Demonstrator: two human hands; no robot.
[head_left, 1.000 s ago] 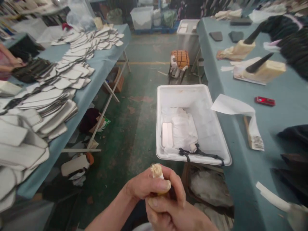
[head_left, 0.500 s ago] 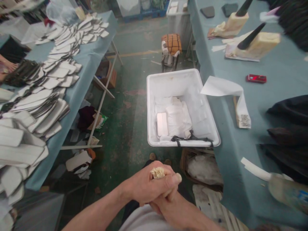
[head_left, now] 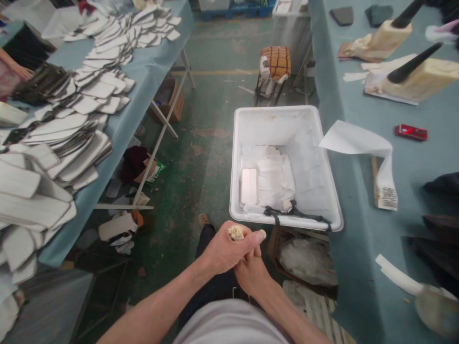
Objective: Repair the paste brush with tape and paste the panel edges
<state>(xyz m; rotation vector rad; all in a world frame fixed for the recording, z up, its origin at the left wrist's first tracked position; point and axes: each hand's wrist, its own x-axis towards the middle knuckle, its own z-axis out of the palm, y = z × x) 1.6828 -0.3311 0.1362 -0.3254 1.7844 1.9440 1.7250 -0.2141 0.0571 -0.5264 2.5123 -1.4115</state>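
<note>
In front of my body my left hand [head_left: 233,248] is closed around a pale beige piece [head_left: 235,233]. Only its rough, frayed-looking end shows above the fist, so its kind is unclear. My right hand [head_left: 254,273] presses against the underside of the left one, with its fingers curled in and partly hidden; what it grips there I cannot make out. Just beyond both hands is a white plastic bin [head_left: 237,162] containing white cloth [head_left: 270,172], a flat pinkish-white box [head_left: 249,186] and a black strap [head_left: 304,216] along its near side.
Many white flat pieces [head_left: 36,212] lie heaped on the left table [head_left: 143,91]. The right table [head_left: 362,191] bears a paper strip [head_left: 358,138], a red device [head_left: 411,132] and glue brushes [head_left: 416,62]. An orange-topped stool [head_left: 279,62] stands behind the bin. A person's hand [head_left: 23,71] shows far left.
The view has turned left-to-right slightly, and one leg has stepped forward. Both hands have risen a little toward the bin, still clasped around the beige piece.
</note>
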